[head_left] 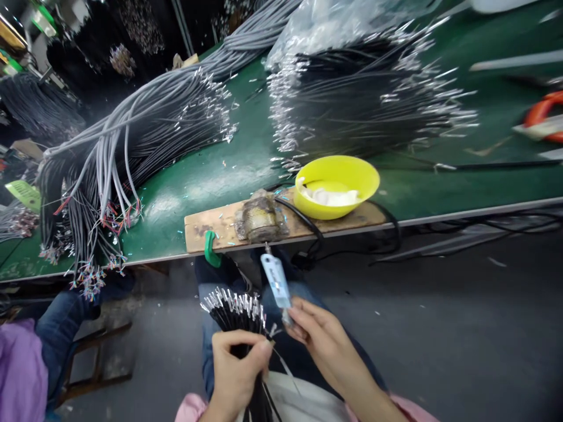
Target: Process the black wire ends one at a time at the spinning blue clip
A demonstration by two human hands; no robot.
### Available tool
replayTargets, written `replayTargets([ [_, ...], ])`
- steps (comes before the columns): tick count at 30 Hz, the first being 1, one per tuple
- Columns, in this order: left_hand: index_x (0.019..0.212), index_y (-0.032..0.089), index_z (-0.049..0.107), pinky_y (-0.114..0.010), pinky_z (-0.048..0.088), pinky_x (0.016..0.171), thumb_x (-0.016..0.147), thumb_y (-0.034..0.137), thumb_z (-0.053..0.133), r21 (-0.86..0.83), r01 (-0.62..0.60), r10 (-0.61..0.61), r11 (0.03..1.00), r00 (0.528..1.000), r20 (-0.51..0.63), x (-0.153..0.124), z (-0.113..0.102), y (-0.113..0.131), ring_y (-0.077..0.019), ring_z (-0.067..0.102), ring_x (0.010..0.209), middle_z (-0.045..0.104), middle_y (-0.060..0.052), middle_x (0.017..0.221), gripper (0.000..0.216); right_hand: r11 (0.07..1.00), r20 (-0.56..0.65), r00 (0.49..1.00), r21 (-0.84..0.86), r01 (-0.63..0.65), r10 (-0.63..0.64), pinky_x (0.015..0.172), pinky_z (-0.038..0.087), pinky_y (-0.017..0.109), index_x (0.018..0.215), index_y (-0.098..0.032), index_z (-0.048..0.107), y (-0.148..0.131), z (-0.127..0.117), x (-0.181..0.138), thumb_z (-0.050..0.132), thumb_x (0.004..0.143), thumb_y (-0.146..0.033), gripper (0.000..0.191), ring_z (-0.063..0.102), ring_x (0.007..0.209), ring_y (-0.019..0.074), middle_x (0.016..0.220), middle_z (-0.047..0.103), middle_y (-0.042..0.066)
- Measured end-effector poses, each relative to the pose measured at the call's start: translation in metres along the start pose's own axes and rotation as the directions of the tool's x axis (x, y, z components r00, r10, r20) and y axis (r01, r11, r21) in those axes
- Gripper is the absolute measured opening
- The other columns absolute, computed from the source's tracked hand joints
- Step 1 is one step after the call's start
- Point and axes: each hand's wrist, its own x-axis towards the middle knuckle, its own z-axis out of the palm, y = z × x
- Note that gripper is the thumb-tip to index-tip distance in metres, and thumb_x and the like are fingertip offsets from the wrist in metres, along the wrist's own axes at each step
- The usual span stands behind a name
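Observation:
My left hand (240, 366) is closed around a bundle of black cables (229, 319) above my lap. Their silvery ends fan out at the top. Between its thumb and forefinger, one cable end sits apart from the rest. Close by on the right, my right hand (314, 331) pinches the lower end of a light blue flat piece (275, 279) with dark print and a hole near its top; its exact kind is unclear. That piece points up toward the thin shaft of a small taped motor (261, 217). Whether the two touch, I cannot tell.
The motor sits on a wooden board (220, 225) at the table edge, beside a green clamp (212, 249) and a yellow bowl (336, 184) holding white material. Black cable piles (352, 105) and grey cables (145, 105) cover the green table (197, 181). Another person's leg (61, 319) shows left.

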Motion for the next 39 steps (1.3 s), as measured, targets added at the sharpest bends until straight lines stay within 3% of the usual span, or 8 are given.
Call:
replayTargets([
  [3, 0.06, 0.01, 0.072, -0.02, 0.03, 0.034, 0.053, 0.054, 0.074, -0.258, 0.122, -0.143, 0.959, 0.987, -0.068, 0.005, 0.005, -0.002, -0.0052, 0.036, 0.03, 0.044, 0.005, 0.033, 0.045, 0.991, -0.011, 0.999, -0.128, 0.042, -0.044, 0.042, 0.025, 0.025, 0.048, -0.02, 0.045, 0.011, -0.004, -0.005, 0.067, 0.064, -0.057, 0.045, 0.029, 0.044, 0.0099, 0.047, 0.033, -0.006],
  [7, 0.091, 0.006, 0.073, -0.021, 0.038, 0.043, 0.046, 0.037, 0.082, -0.318, 0.184, -0.242, 0.93, 0.958, -0.154, 0.01, 0.014, -0.001, -0.0058, 0.043, 0.038, 0.055, 0.004, 0.042, 0.055, 0.953, -0.014, 0.992, -0.28, 0.115, -0.124, 0.045, 0.029, 0.026, 0.051, -0.021, 0.049, 0.014, -0.003, -0.014, 0.064, 0.07, -0.047, 0.036, 0.035, 0.046, 0.0118, 0.048, 0.039, -0.005],
  [13, 0.08, 0.011, 0.074, -0.029, 0.052, 0.069, 0.058, 0.018, 0.072, -0.269, 0.081, -0.125, 0.96, 0.98, -0.152, 0.0, 0.029, -0.015, -0.0184, 0.066, 0.069, 0.075, -0.007, 0.077, 0.023, 0.804, 0.214, 0.946, -0.501, 0.32, -0.243, 0.051, 0.037, 0.028, 0.061, -0.022, 0.062, 0.01, 0.0, -0.021, 0.063, 0.073, -0.029, 0.013, 0.048, 0.051, 0.0159, 0.056, 0.054, -0.001],
  [20, 0.106, 0.007, 0.065, -0.031, 0.053, 0.08, 0.067, 0.013, 0.063, -0.227, -0.064, 0.044, 0.972, 0.995, -0.093, -0.014, 0.041, -0.03, -0.0219, 0.068, 0.086, 0.074, -0.012, 0.094, 0.04, 0.588, 0.529, 0.844, -0.655, 0.474, -0.09, 0.069, 0.043, 0.036, 0.058, -0.021, 0.065, 0.004, -0.003, -0.024, 0.067, 0.072, -0.024, 0.014, 0.056, 0.071, 0.0229, 0.068, 0.059, 0.004],
  [24, 0.103, 0.009, 0.067, -0.026, 0.054, 0.063, 0.067, 0.015, 0.062, -0.252, -0.054, 0.03, 0.966, 0.995, -0.097, -0.014, 0.042, -0.032, -0.019, 0.069, 0.072, 0.075, -0.009, 0.084, 0.037, 0.619, 0.482, 0.849, -0.606, 0.5, -0.215, 0.056, 0.042, 0.03, 0.056, -0.018, 0.06, 0.005, 0.001, -0.029, 0.055, 0.079, -0.02, 0.024, 0.053, 0.061, 0.018, 0.062, 0.054, 0.003],
  [31, 0.06, 0.015, 0.071, -0.04, 0.051, 0.073, 0.06, 0.025, 0.071, -0.011, -0.157, 0.152, 0.988, 0.974, -0.169, -0.019, 0.034, -0.04, -0.0234, 0.066, 0.063, 0.073, -0.008, 0.063, 0.011, 0.69, 0.165, 0.845, -0.509, 0.515, -0.509, 0.044, 0.035, 0.024, 0.055, -0.02, 0.052, 0.0, -0.004, -0.028, 0.055, 0.079, -0.024, 0.025, 0.04, 0.047, 0.0123, 0.053, 0.042, -0.003],
  [35, 0.067, 0.017, 0.071, -0.039, 0.049, 0.077, 0.065, 0.034, 0.071, -0.018, -0.209, 0.204, 0.978, 0.965, -0.167, -0.026, 0.029, -0.039, -0.0224, 0.067, 0.067, 0.074, -0.006, 0.068, 0.018, 0.793, 0.088, 0.893, -0.427, 0.434, -0.442, 0.043, 0.038, 0.023, 0.054, -0.02, 0.051, -0.007, -0.009, -0.023, 0.059, 0.076, -0.031, 0.026, 0.044, 0.046, 0.0121, 0.052, 0.044, -0.003],
  [39, 0.064, 0.018, 0.071, -0.038, 0.049, 0.076, 0.065, 0.037, 0.071, 0.132, -0.219, 0.24, 0.967, 0.953, -0.183, -0.026, 0.027, -0.031, -0.023, 0.065, 0.071, 0.073, -0.007, 0.068, 0.019, 0.838, 0.211, 0.915, -0.372, 0.4, -0.343, 0.045, 0.044, 0.023, 0.061, -0.019, 0.061, -0.014, -0.012, -0.018, 0.063, 0.074, -0.038, 0.023, 0.053, 0.049, 0.0147, 0.055, 0.056, 0.0],
])
